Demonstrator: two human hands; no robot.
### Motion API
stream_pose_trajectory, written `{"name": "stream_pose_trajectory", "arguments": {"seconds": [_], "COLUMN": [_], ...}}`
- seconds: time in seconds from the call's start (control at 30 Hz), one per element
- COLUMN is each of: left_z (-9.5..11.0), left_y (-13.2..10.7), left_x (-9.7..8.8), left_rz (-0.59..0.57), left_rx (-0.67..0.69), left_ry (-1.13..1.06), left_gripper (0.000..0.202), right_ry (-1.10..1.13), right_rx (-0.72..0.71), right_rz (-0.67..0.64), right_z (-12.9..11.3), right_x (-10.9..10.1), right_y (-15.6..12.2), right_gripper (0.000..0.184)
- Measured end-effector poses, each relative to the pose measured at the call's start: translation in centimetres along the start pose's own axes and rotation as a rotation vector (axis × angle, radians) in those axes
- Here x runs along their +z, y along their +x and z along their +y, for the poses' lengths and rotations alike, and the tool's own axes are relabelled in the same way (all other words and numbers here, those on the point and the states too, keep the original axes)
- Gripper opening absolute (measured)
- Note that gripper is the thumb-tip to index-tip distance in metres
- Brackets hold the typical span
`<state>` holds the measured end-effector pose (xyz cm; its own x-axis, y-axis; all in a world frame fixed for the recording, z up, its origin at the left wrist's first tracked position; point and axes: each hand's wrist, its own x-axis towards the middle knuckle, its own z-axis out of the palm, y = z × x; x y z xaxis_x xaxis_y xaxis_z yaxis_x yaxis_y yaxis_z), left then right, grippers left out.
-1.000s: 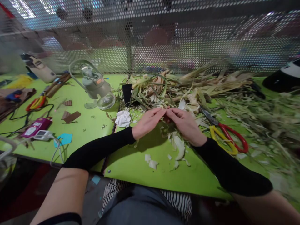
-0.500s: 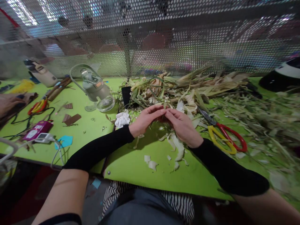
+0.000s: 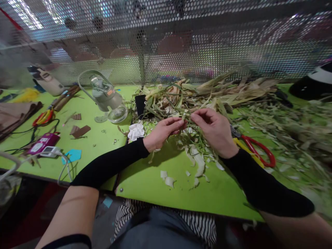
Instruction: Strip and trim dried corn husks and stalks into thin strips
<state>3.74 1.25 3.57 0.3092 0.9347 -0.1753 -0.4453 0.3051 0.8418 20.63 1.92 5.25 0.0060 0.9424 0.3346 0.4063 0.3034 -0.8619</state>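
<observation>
Both my hands work at the near edge of a heap of dried corn husks and green strips (image 3: 207,93) on a lime-green table (image 3: 160,193). My left hand (image 3: 163,133) has its fingers curled in a pinch on a thin green husk strip (image 3: 184,121). My right hand (image 3: 215,129) is lifted a little to the right, fingers curled and pinching the same strands. Pale husk scraps (image 3: 197,162) lie on the table just below the hands.
Red and yellow scissors (image 3: 255,150) lie right of my right hand. A crumpled white paper (image 3: 136,131), a clear lidded jar (image 3: 106,98), a black cup (image 3: 140,103), a pink device (image 3: 43,143) with cables and another pair of scissors (image 3: 41,117) lie left. A perforated metal screen (image 3: 166,45) closes the back.
My right hand has risen and moved right, away from the left hand, drawing green strands out between them. The left hand stays nearly where it was.
</observation>
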Motion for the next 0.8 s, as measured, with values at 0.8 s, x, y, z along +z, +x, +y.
{"name": "stream_pose_trajectory", "arguments": {"seconds": [0.8], "left_z": [0.5], "left_y": [-1.6], "left_x": [1.0], "left_rz": [-0.204], "left_rx": [-0.053], "left_ry": [0.023], "left_gripper": [0.010], "right_ry": [-0.544], "right_rx": [-0.392], "right_rz": [-0.176], "right_z": [-3.3], "right_x": [-4.3], "right_y": [-2.1], "right_gripper": [0.029]}}
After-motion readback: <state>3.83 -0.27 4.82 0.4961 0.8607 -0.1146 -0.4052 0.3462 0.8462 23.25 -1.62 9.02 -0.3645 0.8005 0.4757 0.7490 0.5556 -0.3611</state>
